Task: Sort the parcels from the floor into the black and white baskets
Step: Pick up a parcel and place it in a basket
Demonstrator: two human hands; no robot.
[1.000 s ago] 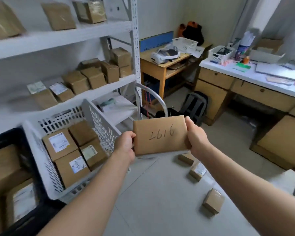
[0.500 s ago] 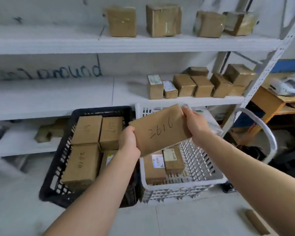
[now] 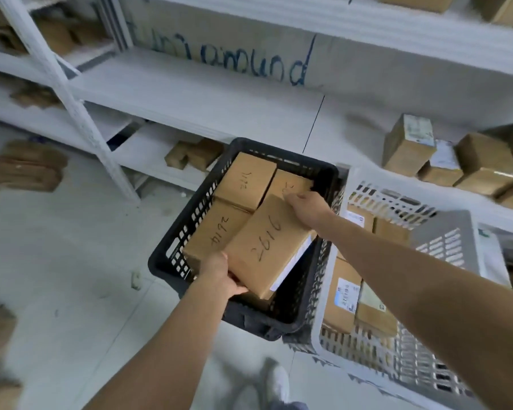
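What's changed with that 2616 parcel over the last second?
The 2616 parcel has been carried from open air above the floor, past the white basket, down into the black basket, where it now sits tilted over the parcels already there. The left hand and the right hand still grip its opposite ends. The parcels in both baskets look unmoved.

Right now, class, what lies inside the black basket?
Parcel 2614 and two more parcels behind it lie in the black basket. The left hand and right hand hold parcel 2616 over them, hiding whatever is beneath it.
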